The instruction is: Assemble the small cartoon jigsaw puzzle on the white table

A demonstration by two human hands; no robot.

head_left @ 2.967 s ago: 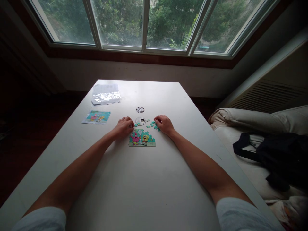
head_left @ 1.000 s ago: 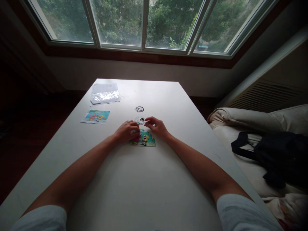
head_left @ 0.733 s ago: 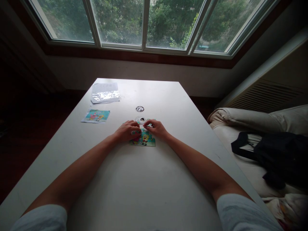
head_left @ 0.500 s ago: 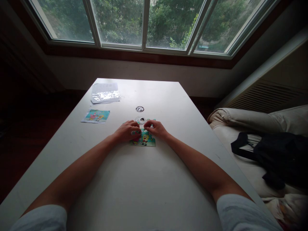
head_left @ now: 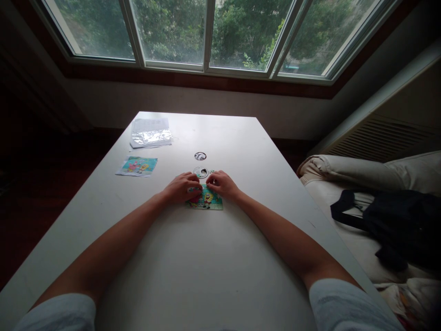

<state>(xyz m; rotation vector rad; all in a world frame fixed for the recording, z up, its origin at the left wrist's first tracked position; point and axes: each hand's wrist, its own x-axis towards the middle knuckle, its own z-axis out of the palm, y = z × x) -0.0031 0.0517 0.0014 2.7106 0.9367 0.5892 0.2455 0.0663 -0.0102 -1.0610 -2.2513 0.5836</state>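
Observation:
A small cartoon jigsaw puzzle (head_left: pixel 211 200) lies flat on the white table, showing a yellow square figure on a teal ground. My left hand (head_left: pixel 183 187) rests over its upper left part, fingers curled down onto it. At the upper edge my right hand (head_left: pixel 222 183) has its thumb and fingers pinched together; what they grip is small and mostly hidden, seemingly a jigsaw piece. A few loose pieces show just beyond the fingertips, partly covered by both hands.
Behind the hands, a round grommet (head_left: pixel 200 172) sits in the table (head_left: pixel 206 266), with a round hole (head_left: pixel 200 156) beyond. To the left lie a cartoon picture card (head_left: pixel 138 166) and papers with a clear plastic sleeve (head_left: pixel 150 133). A dark bag (head_left: pixel 403 225) lies on the sofa.
My right hand has shifted slightly and its fingers have come down closer to the puzzle's upper edge. My left hand has barely moved.

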